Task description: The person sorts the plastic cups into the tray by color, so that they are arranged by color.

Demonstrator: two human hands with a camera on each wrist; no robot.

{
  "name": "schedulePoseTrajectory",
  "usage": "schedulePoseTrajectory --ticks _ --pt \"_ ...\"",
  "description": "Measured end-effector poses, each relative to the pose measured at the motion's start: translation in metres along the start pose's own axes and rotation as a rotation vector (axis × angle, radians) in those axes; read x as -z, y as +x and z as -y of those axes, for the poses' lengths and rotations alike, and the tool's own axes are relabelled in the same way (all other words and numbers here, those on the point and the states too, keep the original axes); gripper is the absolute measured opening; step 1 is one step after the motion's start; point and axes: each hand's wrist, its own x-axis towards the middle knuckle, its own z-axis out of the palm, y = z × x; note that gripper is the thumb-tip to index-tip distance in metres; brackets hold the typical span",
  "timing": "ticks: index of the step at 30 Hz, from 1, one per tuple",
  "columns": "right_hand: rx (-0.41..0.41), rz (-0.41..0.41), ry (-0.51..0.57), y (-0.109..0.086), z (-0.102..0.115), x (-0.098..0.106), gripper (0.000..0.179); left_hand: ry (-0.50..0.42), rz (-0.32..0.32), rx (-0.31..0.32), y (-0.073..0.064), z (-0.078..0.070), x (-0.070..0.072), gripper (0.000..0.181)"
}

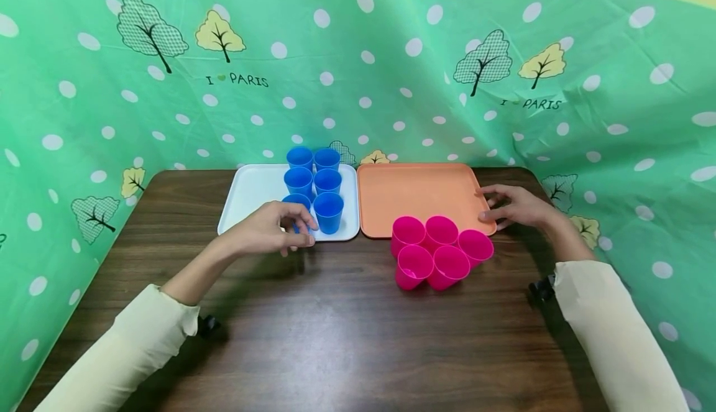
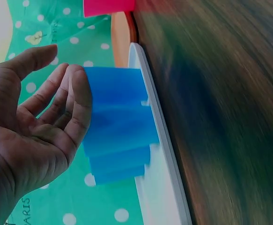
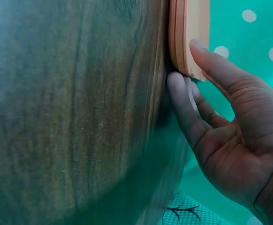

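Note:
My left hand [image 1: 275,228] hovers by the front of the white tray [image 1: 246,197], fingers loosely bent and nothing in them. Just beyond its fingertips stand several blue cups [image 1: 329,213], upright in two columns on the tray's right part; the hand partly hides the front left one. At the right edge of the orange tray [image 1: 416,191], my right hand [image 1: 517,206] pinches the rim, with the thumb [image 3: 206,54] over it and fingers [image 3: 180,91] under its corner. Several pink cups [image 1: 414,266] stand upright, grouped at the orange tray's front edge.
Both trays lie side by side along the back of the dark wooden table [image 1: 335,337]. A green curtain [image 1: 335,76] with white dots and printed trees hangs right behind and beside the table.

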Motion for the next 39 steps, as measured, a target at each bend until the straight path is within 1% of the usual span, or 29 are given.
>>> schedulePoseTrajectory --ticks 3,6,12,15,19,28,32,36,39 --pt "0.001 0.013 0.016 0.004 -0.001 0.002 0.074 -0.016 0.013 -0.014 0.004 -0.004 -0.005 0.024" --pt "-0.002 0.023 -0.014 0.007 -0.001 0.005 0.074 -0.021 0.023 -0.023 0.008 -0.007 -0.008 0.023" --pt "-0.067 0.042 -0.061 0.013 0.002 0.008 0.075 -0.021 0.038 -0.033 0.017 -0.018 -0.013 0.025" --pt "-0.081 0.052 -0.072 0.014 0.002 0.010 0.076 -0.026 0.039 -0.048 0.022 -0.023 -0.017 0.027" --pt "-0.083 0.056 -0.073 0.015 0.002 0.010 0.075 -0.021 0.026 -0.057 0.031 -0.028 -0.022 0.028" --pt "-0.103 0.067 -0.051 0.019 0.004 0.009 0.077 0.005 -0.019 -0.040 0.049 -0.032 -0.037 0.038" --pt "-0.121 0.063 -0.044 0.019 0.006 0.010 0.077 -0.005 -0.034 -0.045 0.053 -0.037 -0.042 0.039" --pt "-0.134 0.059 -0.042 0.020 0.007 0.010 0.077 -0.019 -0.055 -0.041 0.053 -0.044 -0.044 0.034" --pt "-0.144 0.058 -0.041 0.020 0.009 0.010 0.077 -0.008 -0.060 -0.038 0.054 -0.050 -0.045 0.035"
